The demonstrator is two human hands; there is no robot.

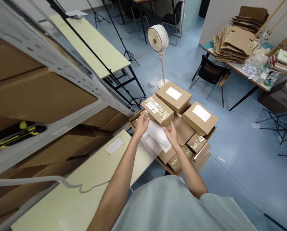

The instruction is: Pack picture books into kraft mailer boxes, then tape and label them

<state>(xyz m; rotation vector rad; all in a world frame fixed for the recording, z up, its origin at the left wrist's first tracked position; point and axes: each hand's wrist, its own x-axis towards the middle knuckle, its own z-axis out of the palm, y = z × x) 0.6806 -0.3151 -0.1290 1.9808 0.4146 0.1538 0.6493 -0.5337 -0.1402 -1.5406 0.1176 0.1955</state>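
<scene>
A brown cardboard box (157, 109) with shiny clear tape across its top sits at the near left of a pile of boxes. My left hand (141, 124) is at its left near corner, thumb apart from the fingers. At its right near corner is my right hand (171, 134), fingers bent against the cardboard. The two hands hold the box between them; some fingertips are hidden. Just below lies a white sheet or label (159, 134), partly blurred. Two more boxes, one with a white label (173, 93) and another with a white label (201, 113), stand beyond and to the right.
The pile fills a large open carton (214, 131). A pale table (85, 179) with a white label (114, 146) runs along the left, beside a metal shelf of cartons (68, 77). Ahead stand a white fan (158, 38), a chair (210, 72) and a table with flattened cardboard (237, 41).
</scene>
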